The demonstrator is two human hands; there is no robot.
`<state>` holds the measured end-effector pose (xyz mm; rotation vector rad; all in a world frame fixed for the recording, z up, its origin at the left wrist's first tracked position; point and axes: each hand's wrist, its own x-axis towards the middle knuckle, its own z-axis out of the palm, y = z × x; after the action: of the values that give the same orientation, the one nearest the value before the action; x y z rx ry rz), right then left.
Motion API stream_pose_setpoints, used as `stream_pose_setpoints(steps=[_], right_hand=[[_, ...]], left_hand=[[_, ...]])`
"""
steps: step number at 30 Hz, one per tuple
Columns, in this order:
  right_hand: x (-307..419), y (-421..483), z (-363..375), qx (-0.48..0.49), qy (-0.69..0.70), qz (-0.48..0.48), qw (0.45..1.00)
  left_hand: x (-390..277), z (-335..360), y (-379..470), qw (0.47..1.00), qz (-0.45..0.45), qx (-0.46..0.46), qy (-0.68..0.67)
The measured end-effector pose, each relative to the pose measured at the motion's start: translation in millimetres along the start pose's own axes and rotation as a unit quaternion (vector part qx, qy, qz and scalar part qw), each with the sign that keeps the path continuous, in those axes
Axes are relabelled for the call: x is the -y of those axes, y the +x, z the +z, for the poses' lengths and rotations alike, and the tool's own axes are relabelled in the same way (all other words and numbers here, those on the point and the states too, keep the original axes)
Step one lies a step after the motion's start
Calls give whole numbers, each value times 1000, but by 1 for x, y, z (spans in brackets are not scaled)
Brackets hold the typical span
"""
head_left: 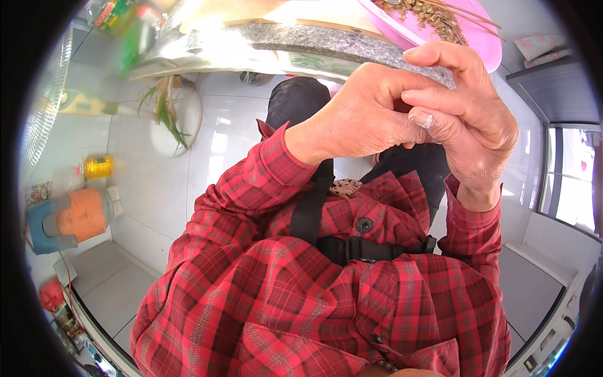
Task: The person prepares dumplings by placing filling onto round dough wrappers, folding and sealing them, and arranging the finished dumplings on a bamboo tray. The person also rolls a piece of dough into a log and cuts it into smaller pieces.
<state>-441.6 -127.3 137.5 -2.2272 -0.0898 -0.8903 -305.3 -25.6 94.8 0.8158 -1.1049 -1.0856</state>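
Observation:
My left hand (362,113) and my right hand (483,108) meet in front of my chest, near the counter's edge. The left fingers are curled inward behind the right fingers and thumb. White, flour-like residue coats the right thumb's tip, and the right index finger is raised apart. Whether anything sits between the fingers is hidden. Just beyond the right hand stands a pink plastic basin (478,52) with a chopped brown-green filling (440,21) in it. Thin wooden chopsticks (471,18) lie across the filling.
A speckled granite counter edge (320,40) runs before me, partly overexposed. To the left are long green leafy stalks (167,113), a yellow oil bottle (96,167), an orange-and-blue object (82,214) and a fan grille (49,103). A dark cabinet (556,87) stands at right.

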Motion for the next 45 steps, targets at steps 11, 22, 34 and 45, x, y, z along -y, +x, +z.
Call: stream_pose_setpoints(steps=[11, 22, 34, 45], right_hand=[[-4, 1, 1, -20, 24, -2, 1000], [1, 7, 13, -89, 89, 35, 991], [-3, 11, 19, -94, 101, 13, 990], [-15, 9, 4, -44, -44, -58, 996]], left_hand=[[-9, 3, -2, 1000, 17, -6, 5], [-7, 7, 1, 995, 86, -48, 21], [2, 3, 2, 988, 118, -74, 65], [-5, 4, 1, 995, 62, -73, 35]])
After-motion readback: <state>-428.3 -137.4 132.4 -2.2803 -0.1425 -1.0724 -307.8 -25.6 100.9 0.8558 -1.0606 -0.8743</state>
